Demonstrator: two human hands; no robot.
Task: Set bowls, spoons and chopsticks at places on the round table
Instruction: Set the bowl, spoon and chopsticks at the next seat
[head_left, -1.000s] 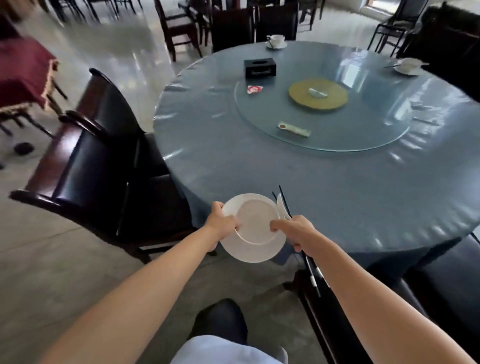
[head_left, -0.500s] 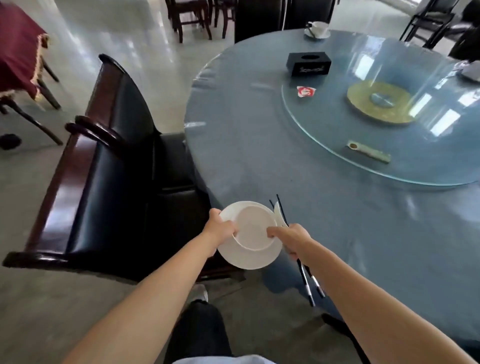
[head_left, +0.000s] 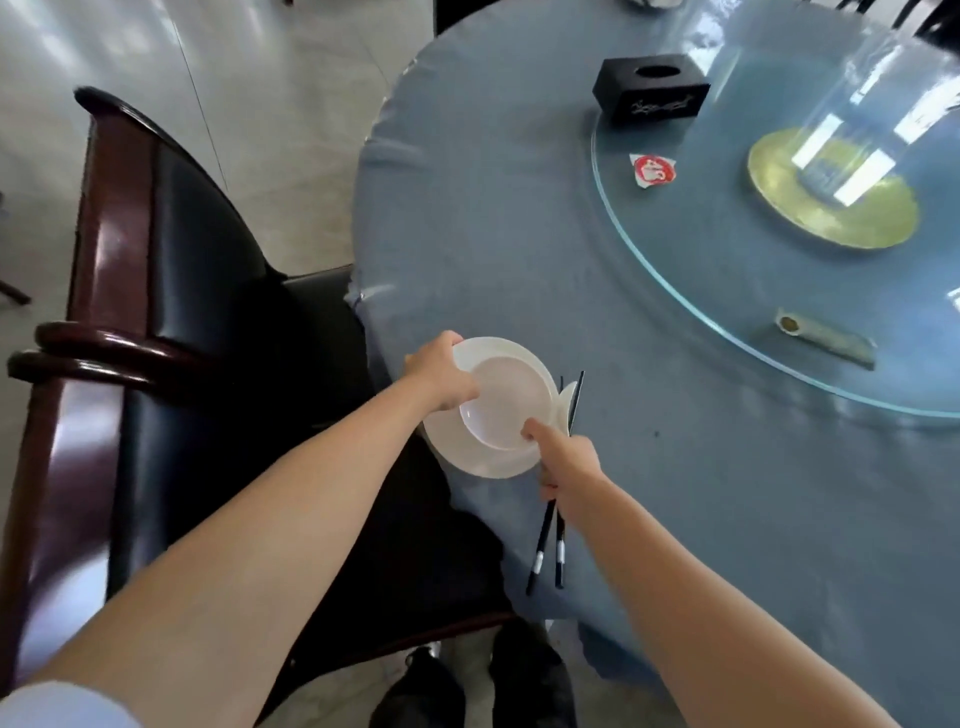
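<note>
Bowl (head_left: 506, 402) is nested on plate (head_left: 480, 460). The stack is held at the near edge of the round table (head_left: 519, 234), partly overhanging toward the chair (head_left: 171, 249). Whether it rests on the cloth yet cannot be told. Left hand (head_left: 441, 376) is curled round the stack's left rim. Chopsticks (head_left: 545, 543) are clamped in the right hand (head_left: 569, 467), one digit pressed on the bowl's near rim. Spoon (head_left: 570, 397) is mostly hidden at the bowl's right side.

Judgement: the stack should be kept level and set fully onto the cloth, inboard of the edge, before either grip is eased. Chopsticks are best laid right of the plate afterwards, ends kept off the overhang.
</note>
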